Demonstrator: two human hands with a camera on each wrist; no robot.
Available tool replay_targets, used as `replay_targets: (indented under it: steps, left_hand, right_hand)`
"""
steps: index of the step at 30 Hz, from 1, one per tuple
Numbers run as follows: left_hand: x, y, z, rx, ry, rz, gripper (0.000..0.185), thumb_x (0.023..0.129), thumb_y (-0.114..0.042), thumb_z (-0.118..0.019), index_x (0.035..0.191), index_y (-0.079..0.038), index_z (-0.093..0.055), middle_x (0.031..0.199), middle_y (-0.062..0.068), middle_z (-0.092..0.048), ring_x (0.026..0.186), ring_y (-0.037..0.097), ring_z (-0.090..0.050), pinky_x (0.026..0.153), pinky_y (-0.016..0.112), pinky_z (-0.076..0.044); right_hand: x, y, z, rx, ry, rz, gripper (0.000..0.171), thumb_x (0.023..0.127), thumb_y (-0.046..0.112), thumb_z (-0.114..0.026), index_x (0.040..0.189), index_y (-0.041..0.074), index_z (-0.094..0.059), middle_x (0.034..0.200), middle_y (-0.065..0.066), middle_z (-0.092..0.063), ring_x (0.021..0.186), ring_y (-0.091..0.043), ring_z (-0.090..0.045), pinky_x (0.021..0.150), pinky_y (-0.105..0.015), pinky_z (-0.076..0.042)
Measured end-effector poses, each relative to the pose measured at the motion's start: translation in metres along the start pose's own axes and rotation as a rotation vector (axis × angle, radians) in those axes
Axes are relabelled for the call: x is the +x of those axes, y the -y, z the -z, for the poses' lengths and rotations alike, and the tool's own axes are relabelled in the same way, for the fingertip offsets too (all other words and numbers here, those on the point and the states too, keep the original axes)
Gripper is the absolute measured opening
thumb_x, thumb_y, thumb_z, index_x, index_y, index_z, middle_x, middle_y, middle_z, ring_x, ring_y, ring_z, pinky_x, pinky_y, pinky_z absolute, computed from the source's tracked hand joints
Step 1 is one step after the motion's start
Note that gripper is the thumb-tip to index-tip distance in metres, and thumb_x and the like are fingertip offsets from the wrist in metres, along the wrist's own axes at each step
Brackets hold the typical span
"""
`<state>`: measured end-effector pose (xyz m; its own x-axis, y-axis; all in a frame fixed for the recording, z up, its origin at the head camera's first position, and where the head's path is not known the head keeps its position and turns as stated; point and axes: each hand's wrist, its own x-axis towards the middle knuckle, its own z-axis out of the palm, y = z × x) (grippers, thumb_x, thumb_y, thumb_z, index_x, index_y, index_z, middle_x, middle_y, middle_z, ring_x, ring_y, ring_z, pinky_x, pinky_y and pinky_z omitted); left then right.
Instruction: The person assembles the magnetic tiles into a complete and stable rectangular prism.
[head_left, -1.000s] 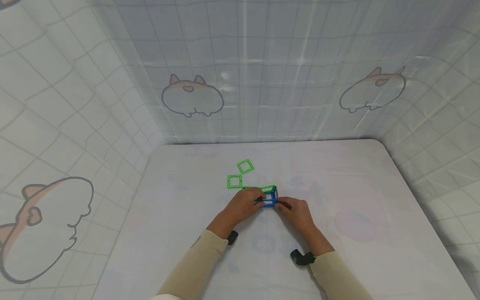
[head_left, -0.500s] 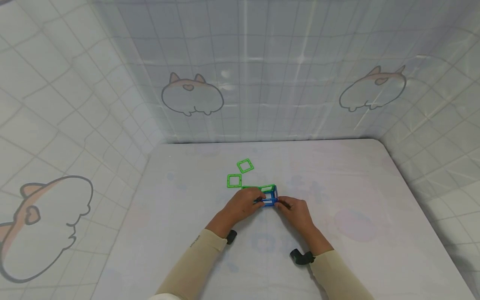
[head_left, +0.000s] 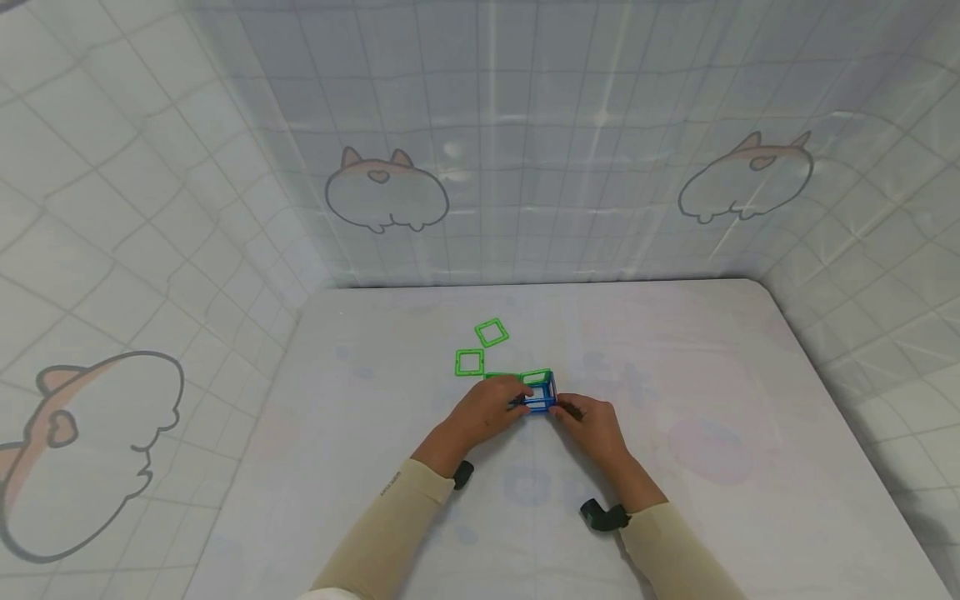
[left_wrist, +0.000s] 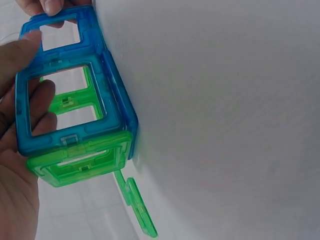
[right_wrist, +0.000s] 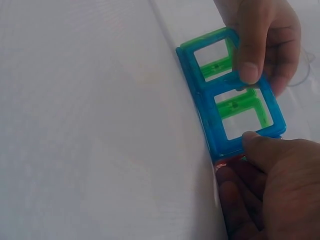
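Observation:
Blue and green see-through magnetic tiles [left_wrist: 115, 115] are joined into a box-like row standing on the white table, between the two hands. In the left wrist view, a green tile [left_wrist: 120, 150] closes the near end, with the blue squares along one side. My left hand [head_left: 491, 408] grips the row, thumb on the blue frame and fingers behind it. At the other end my right hand [head_left: 595, 425] pinches a blue tile [right_wrist: 227, 145], thumb on its edge and fingers low by the table. A sliver of red edge [right_wrist: 227, 161] shows beneath that tile.
Two loose green square tiles lie flat behind the left hand, one nearer [head_left: 470, 374] and one farther and turned [head_left: 481, 338]. The table [head_left: 360, 358] meets patterned curtains [head_left: 540, 208] at the back and sides. A dark wrist camera [head_left: 603, 516] sits on the right wrist.

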<state>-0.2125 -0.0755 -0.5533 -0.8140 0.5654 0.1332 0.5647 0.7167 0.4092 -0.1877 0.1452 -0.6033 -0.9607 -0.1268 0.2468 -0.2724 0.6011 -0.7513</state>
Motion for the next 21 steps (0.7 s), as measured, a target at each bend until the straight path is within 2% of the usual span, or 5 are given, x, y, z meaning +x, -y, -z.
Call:
replay_targets:
  steps: [8, 12, 16, 18, 21]
  left_hand:
    - [-0.004, 0.005, 0.004, -0.118, -0.066, -0.051, 0.043, 0.090, -0.029, -0.076, 0.128, -0.014, -0.064, 0.111, -0.002, -0.067, 0.099, 0.014, -0.064, 0.087, 0.027, -0.054]
    - [-0.007, 0.010, 0.003, -0.180, -0.189, -0.088, 0.042, 0.091, -0.030, -0.075, 0.126, -0.009, -0.063, 0.119, 0.002, -0.065, 0.110, 0.017, -0.063, 0.095, 0.031, -0.053]
    - [-0.010, 0.016, 0.004, -0.251, -0.341, -0.076, 0.036, 0.095, -0.023, -0.068, 0.125, -0.004, -0.061, 0.122, 0.008, -0.066, 0.116, 0.019, -0.061, 0.101, 0.037, -0.051]
    - [-0.012, 0.019, 0.006, -0.289, -0.384, -0.055, 0.033, 0.097, -0.019, -0.065, 0.125, -0.004, -0.061, 0.121, 0.011, -0.066, 0.115, 0.020, -0.061, 0.101, 0.040, -0.051]
    - [-0.013, 0.025, 0.006, -0.317, -0.407, -0.027, 0.030, 0.097, -0.015, -0.063, 0.125, -0.005, -0.061, 0.121, 0.014, -0.066, 0.114, 0.020, -0.061, 0.101, 0.042, -0.050]
  right_hand:
    - [0.001, -0.002, 0.000, 0.037, 0.018, -0.028, 0.025, 0.089, 0.016, -0.076, 0.112, 0.006, -0.075, 0.106, -0.006, -0.076, 0.100, -0.020, -0.072, 0.084, -0.039, -0.059]
    - [0.002, -0.001, 0.001, 0.042, 0.029, -0.042, 0.026, 0.089, 0.016, -0.076, 0.113, 0.006, -0.075, 0.107, -0.007, -0.075, 0.102, -0.021, -0.071, 0.086, -0.041, -0.059]
    - [0.002, 0.000, 0.002, 0.054, 0.049, -0.078, 0.027, 0.089, 0.016, -0.076, 0.114, 0.006, -0.074, 0.109, -0.007, -0.075, 0.104, -0.022, -0.070, 0.089, -0.042, -0.058]
    - [0.003, 0.000, 0.002, 0.051, 0.057, -0.089, 0.027, 0.090, 0.017, -0.076, 0.114, 0.005, -0.074, 0.109, -0.007, -0.075, 0.105, -0.022, -0.070, 0.090, -0.042, -0.058]
    - [0.003, 0.000, 0.002, 0.039, 0.063, -0.093, 0.027, 0.090, 0.017, -0.075, 0.114, 0.006, -0.074, 0.109, -0.007, -0.075, 0.105, -0.022, -0.070, 0.090, -0.042, -0.057]
